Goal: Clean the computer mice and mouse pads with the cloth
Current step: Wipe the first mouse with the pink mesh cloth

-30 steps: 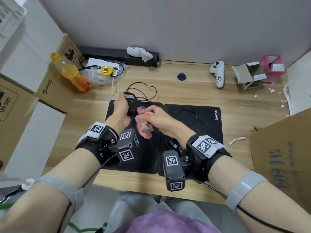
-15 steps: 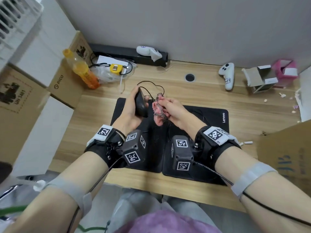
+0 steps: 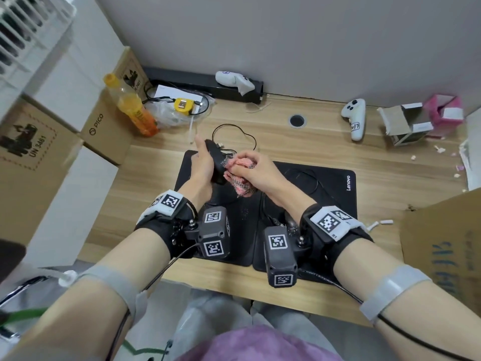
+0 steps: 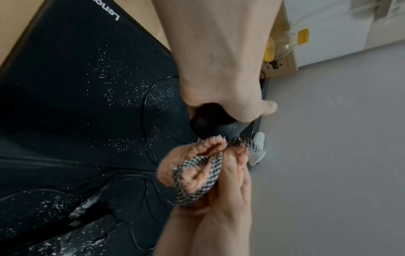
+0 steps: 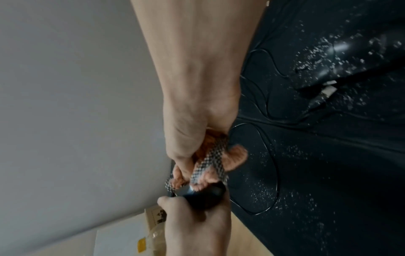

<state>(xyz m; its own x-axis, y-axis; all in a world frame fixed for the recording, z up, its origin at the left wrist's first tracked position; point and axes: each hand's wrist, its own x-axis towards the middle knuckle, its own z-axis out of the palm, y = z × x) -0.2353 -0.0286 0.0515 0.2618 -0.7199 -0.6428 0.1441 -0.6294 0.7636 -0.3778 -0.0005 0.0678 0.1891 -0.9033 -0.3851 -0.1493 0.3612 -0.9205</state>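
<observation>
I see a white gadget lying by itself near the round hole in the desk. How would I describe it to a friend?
On the wooden desk, look right of the round cable hole, toward the wall. The white game controller lies there alone; its twin sits atop the black bar instead.

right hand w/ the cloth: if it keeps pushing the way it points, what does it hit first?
The black mouse in the left hand. The right hand already presses the cloth against it, apparently touching.

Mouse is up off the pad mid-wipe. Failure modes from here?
1. The left hand holds the black mouse above the left mouse pad; its cable trails on the desk and could snag.
2. The right hand bunches the pink cloth, so the wipe may miss spots.
3. White specks cover the Lenovo mouse pad; setting the mouse down may re-soil it.
</observation>
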